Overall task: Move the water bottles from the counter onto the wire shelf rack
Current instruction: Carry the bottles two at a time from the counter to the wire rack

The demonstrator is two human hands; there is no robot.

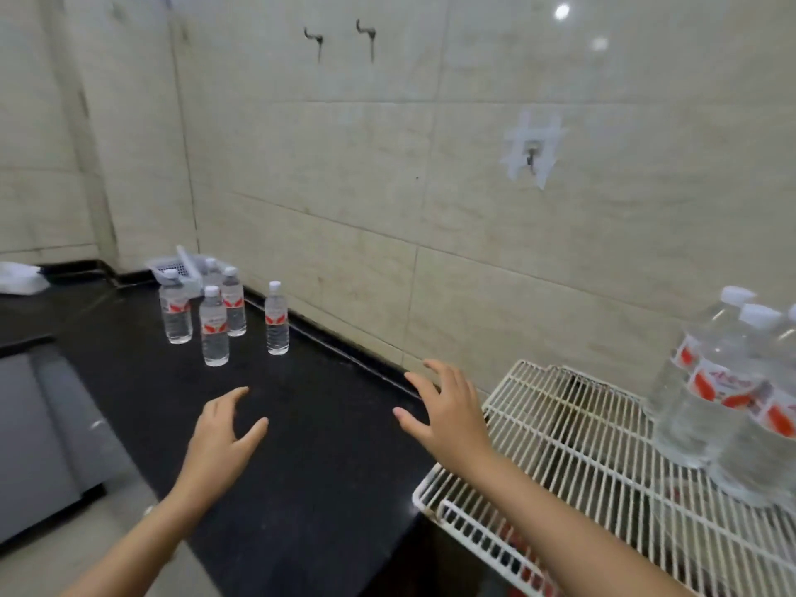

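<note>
Several small clear water bottles with white caps and red-and-white labels stand upright on the black counter (301, 445) at the back left; the nearest one (214, 327) is in front, another (276, 319) stands apart to its right near the wall. On the white wire shelf rack (573, 441) at the right stand a few more bottles (710, 389), close to the frame's edge. My left hand (219, 441) and my right hand (446, 411) hover over the counter with fingers spread, holding nothing, well short of the counter bottles.
A white plastic basket (183, 265) sits behind the bottles in the corner. A tiled wall with hooks (532, 159) runs along the back. At the left is a grey appliance or sink edge (38, 424), and a white cloth (19, 277) lies far left.
</note>
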